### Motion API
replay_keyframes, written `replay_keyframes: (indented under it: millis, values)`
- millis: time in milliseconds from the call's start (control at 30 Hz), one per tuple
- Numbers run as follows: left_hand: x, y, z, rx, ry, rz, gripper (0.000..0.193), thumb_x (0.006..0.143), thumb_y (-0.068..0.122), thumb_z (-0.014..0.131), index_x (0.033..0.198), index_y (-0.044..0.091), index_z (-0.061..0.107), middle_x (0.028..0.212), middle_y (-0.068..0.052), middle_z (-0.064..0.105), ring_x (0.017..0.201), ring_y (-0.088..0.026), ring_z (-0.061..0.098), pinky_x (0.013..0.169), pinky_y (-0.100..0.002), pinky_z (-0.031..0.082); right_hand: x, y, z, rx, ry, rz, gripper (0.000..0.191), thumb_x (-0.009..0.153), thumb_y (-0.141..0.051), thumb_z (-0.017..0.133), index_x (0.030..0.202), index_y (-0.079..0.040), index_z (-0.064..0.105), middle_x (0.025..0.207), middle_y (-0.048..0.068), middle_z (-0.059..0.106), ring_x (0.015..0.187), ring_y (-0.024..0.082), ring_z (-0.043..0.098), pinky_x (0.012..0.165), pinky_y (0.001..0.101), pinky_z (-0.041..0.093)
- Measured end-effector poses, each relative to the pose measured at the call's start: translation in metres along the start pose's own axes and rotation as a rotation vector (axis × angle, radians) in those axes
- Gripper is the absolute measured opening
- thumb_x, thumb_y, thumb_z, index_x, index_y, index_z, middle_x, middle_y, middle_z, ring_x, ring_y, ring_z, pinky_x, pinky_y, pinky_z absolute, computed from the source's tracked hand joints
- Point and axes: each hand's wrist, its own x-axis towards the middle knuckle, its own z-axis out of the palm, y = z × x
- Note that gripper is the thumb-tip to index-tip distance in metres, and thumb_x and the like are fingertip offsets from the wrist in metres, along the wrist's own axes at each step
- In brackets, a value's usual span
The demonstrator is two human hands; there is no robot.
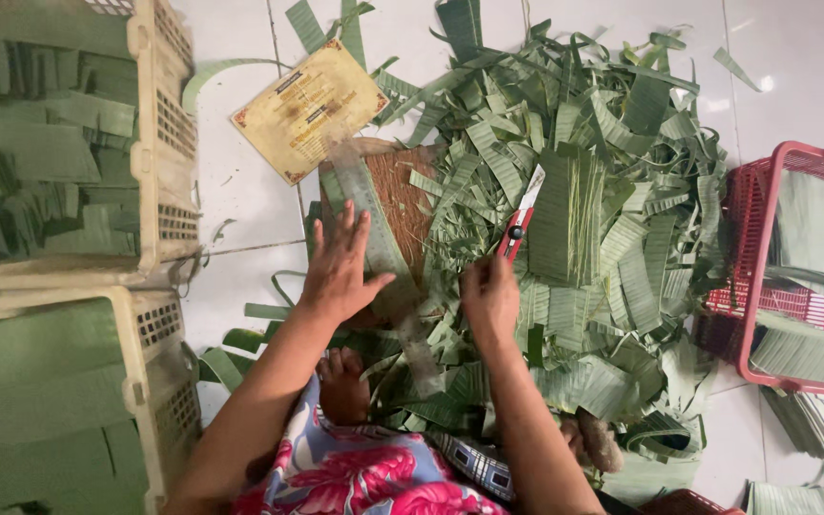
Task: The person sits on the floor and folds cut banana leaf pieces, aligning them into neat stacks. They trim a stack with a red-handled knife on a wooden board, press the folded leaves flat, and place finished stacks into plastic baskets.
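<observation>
From the head view I saw my left hand [340, 272] pressed flat, fingers spread, on a clear ruler [379, 253] that ran from 11 to 5 o'clock across a wooden board [402, 195]. It gripped nothing; it only pinned the ruler down. My right hand [490, 296] was clenched round a red-handled cutter [521, 217], blade pointing to 1 o'clock over the leaf strips [565, 219]. The strips lay heaped from 12 to 4 o'clock. A red basket [765, 181] with cut stacks sat at 3 o'clock, two cream crates [159, 143] of leaves at 9, a yellow card [309, 110] at 11. I judged this the measuring-and-trimming step; the next move called for holding the ruler firm and bringing the blade to its edge.
</observation>
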Motion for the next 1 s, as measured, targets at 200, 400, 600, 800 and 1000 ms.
replay_keyframes:
  millis: [200, 400, 600, 800, 1000]
  values:
    - [0.002, 0.007, 0.001, 0.042, -0.025, -0.035, 0.117, 0.073, 0.046, 0.086, 0.156, -0.005, 0.021, 0.166, -0.027, 0.017, 0.155, -0.037, 0.021, 0.122, -0.061, 0.016, 0.043, 0.011, -0.003, -0.175, 0.142, 0.041, 0.05, 0.084, -0.022, 0.079, 0.119, -0.001, 0.051, 0.116, 0.024, 0.054, 0.109, 0.045, 0.054, 0.088, 0.0518, 0.047]
    - [0.009, 0.014, -0.005, 0.07, -0.136, -0.139, 0.123, 0.073, 0.044, 0.086, 0.157, -0.006, 0.011, 0.168, -0.021, 0.013, 0.156, -0.032, 0.016, 0.123, -0.06, 0.007, 0.052, 0.022, 0.0, -0.087, 0.171, 0.154, 0.048, 0.077, -0.014, 0.076, 0.116, -0.003, 0.05, 0.115, 0.02, 0.055, 0.108, 0.043, 0.057, 0.092, 0.0488, 0.048]
    - [0.015, 0.032, -0.023, 0.165, -0.296, -0.24, 0.127, 0.073, 0.043, 0.087, 0.159, -0.003, 0.007, 0.169, -0.017, 0.011, 0.157, -0.027, 0.014, 0.124, -0.062, 0.0, 0.031, 0.025, -0.001, 0.085, 0.215, 0.229, 0.035, 0.082, -0.011, 0.076, 0.101, -0.003, 0.047, 0.102, 0.022, 0.058, 0.094, 0.042, 0.06, 0.085, 0.0482, 0.049]
    - [0.013, 0.032, -0.021, 0.197, -0.283, -0.238, 0.124, 0.07, 0.036, 0.089, 0.158, -0.003, 0.011, 0.168, -0.018, 0.013, 0.157, -0.028, 0.014, 0.122, -0.063, -0.001, 0.004, -0.016, 0.036, 0.25, -0.259, 0.118, 0.04, 0.092, -0.011, 0.058, 0.125, -0.009, 0.037, 0.083, 0.02, 0.068, 0.062, 0.038, 0.07, 0.056, 0.049, 0.055]
    - [0.009, 0.015, 0.008, 0.293, -0.04, -0.104, 0.115, 0.069, 0.028, 0.087, 0.157, -0.008, 0.023, 0.167, -0.023, 0.023, 0.154, -0.03, 0.027, 0.121, -0.067, 0.001, 0.022, -0.066, 0.07, -0.207, -0.499, -0.391, 0.016, 0.108, -0.025, 0.045, 0.12, -0.014, 0.046, 0.114, 0.034, 0.061, 0.08, 0.051, 0.068, 0.067, 0.0597, 0.054]
